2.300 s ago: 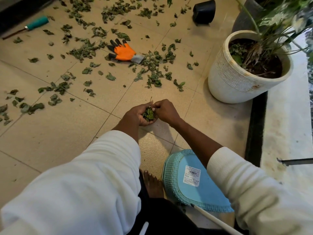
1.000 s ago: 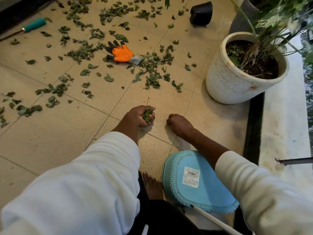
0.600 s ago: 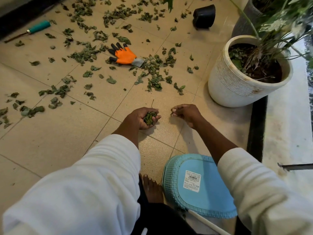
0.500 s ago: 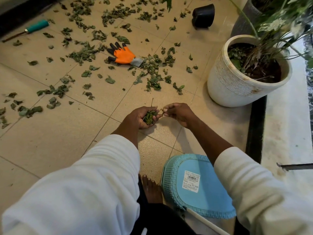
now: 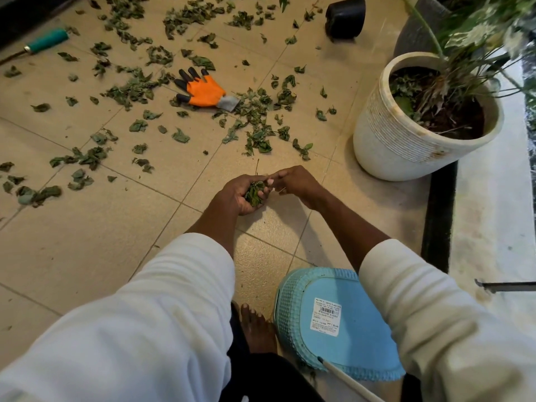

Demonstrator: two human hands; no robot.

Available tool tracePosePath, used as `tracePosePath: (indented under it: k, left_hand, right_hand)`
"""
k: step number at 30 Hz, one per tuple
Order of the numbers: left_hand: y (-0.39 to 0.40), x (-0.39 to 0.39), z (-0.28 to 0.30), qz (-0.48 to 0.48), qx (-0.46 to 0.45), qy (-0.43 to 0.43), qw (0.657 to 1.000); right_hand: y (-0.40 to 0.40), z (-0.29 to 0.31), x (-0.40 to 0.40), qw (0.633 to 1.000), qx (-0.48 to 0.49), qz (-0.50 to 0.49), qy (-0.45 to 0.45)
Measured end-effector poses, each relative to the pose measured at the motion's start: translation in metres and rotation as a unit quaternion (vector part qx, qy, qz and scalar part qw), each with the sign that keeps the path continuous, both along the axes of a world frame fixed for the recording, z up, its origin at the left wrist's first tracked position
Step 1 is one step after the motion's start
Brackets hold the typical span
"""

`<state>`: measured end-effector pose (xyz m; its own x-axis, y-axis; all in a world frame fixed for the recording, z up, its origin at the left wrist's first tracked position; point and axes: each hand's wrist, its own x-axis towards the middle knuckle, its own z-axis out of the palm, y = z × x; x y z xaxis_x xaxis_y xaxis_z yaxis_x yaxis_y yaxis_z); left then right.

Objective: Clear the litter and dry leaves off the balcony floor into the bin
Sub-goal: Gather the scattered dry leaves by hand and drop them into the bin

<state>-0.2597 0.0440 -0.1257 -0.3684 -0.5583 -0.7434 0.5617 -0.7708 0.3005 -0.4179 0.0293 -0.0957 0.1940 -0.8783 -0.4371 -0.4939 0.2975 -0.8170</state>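
Left grip [image 5: 240, 195] cups leaves [image 5: 255, 195]; glove [image 5: 203, 89], white pot [image 5: 406, 134] beyond.

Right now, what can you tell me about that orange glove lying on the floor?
The orange glove lies flat on the beige tiled floor, away from both hands. Its palm looks coated in bright orange, the fingertips are black, and the cuff is grey knit fabric. The fingers are spread and point up and to the left in the picture; the cuff points towards the white plant pot. It is empty, with nobody wearing it. Dry green leaves lie scattered round it, some against the cuff and fingers.
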Motion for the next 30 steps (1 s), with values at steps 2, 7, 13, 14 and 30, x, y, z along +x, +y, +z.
tracePosePath:
  k: [2,7,13,14,30]
  left_hand:
    - [-0.008,0.000,0.001,0.023,-0.005,-0.007,1.000]
    - [-0.024,0.001,-0.001,0.052,-0.013,-0.012,0.998]
    - [-0.040,0.007,-0.004,0.056,-0.008,-0.013,0.998]
    - [-0.041,0.008,-0.004,0.056,-0.008,-0.014,0.998]
    - [-0.018,0.006,0.002,0.021,0.001,-0.073,0.997]
  right_hand:
    - [-0.015,-0.001,-0.010,0.999,-0.030,-0.018,0.007]
    - [-0.063,-0.011,-0.036,0.966,-0.138,0.001,0.218]
    - [-0.105,-0.023,-0.041,0.900,-0.068,0.195,0.384]
    - [-0.109,-0.025,-0.041,0.890,-0.062,0.219,0.395]
    - [-0.028,-0.066,-0.030,0.841,-0.309,0.178,0.407]
